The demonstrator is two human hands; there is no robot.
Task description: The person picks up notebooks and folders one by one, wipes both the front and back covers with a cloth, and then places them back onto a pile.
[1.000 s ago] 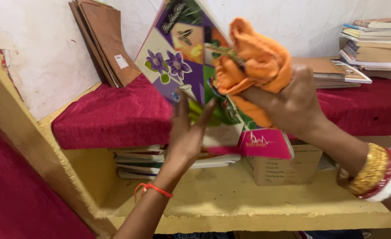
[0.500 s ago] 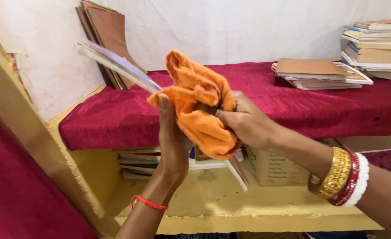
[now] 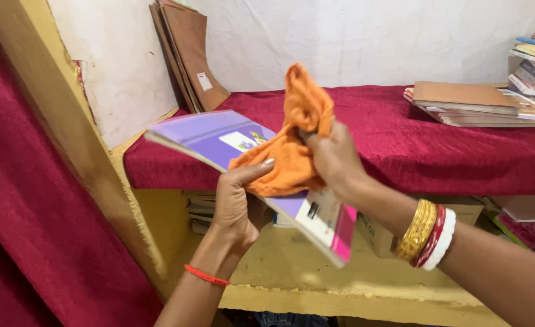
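Purple book [image 3: 219,136], gripped underneath by the left hand [image 3: 236,203], tilts clear of the red shelf edge [image 3: 158,175]; right hand [image 3: 334,158] clutches orange cloth [image 3: 295,139] on it.

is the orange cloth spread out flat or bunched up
Bunched up. The orange cloth is crumpled in the right hand, folds rising above the fingers, its lower part resting on the purple book.

cloth [image 3: 292,142] on book [image 3: 219,136], folders [image 3: 189,54] behind-left (vs wall), book stack [image 3: 470,103] right on shelf [image 3: 388,142]
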